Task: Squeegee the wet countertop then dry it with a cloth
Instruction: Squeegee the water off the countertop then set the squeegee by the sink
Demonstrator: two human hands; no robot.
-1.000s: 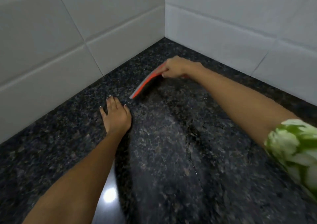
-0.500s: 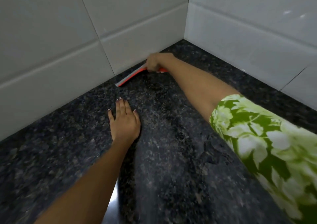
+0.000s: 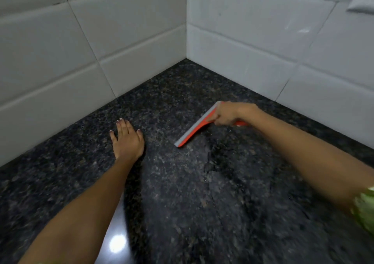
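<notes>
A dark speckled granite countertop (image 3: 178,193) fills the lower view and runs into a tiled corner. My right hand (image 3: 229,114) grips the orange handle of a squeegee (image 3: 192,130), whose grey blade edge rests slanted on the stone right of centre. Wet streaks and small drops show on the stone just below and right of the blade. My left hand (image 3: 127,138) lies flat, palm down with fingers apart, on the countertop to the left of the squeegee. No cloth is in view.
White tiled walls (image 3: 121,51) meet in a corner behind the countertop, closing it off at the left and at the back right. A lamp's reflection (image 3: 117,243) shines on the stone near the bottom left.
My right hand has drawn the squeegee away from the left wall, toward me and to the right. My left hand has stayed flat in place. The camera has pulled back.
</notes>
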